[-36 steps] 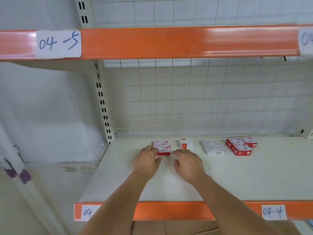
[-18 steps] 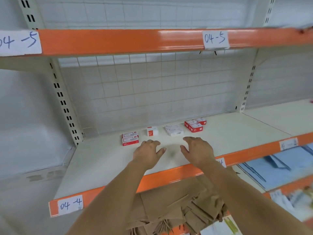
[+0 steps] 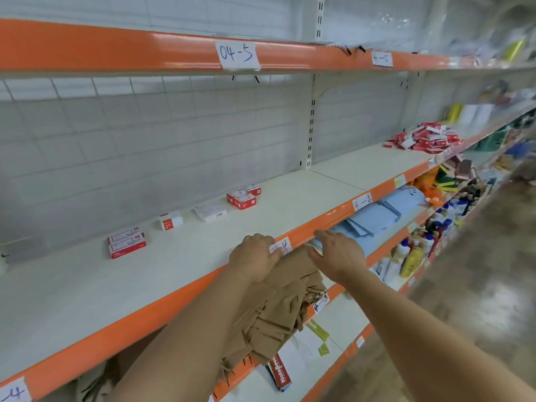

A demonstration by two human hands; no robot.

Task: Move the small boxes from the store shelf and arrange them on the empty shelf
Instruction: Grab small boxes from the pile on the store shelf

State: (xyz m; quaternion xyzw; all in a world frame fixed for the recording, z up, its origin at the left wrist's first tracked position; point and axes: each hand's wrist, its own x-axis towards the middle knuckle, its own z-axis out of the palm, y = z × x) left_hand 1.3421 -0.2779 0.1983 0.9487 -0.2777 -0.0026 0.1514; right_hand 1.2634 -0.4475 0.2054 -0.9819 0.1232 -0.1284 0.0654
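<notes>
White shelf [image 3: 290, 204] has a few small boxes [image 3: 243, 197] set out, more lie piled far right [image 3: 423, 139], both hands [image 3: 255, 258] [image 3: 338, 252] loose and empty; boxes look light and stiff, so pinch the sides.

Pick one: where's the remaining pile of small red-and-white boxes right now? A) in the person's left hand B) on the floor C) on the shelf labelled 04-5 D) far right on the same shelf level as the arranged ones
D: the pile of boxes lies far right on the shelf that carries the arranged boxes; the left hand and right hand hold nothing.
</notes>
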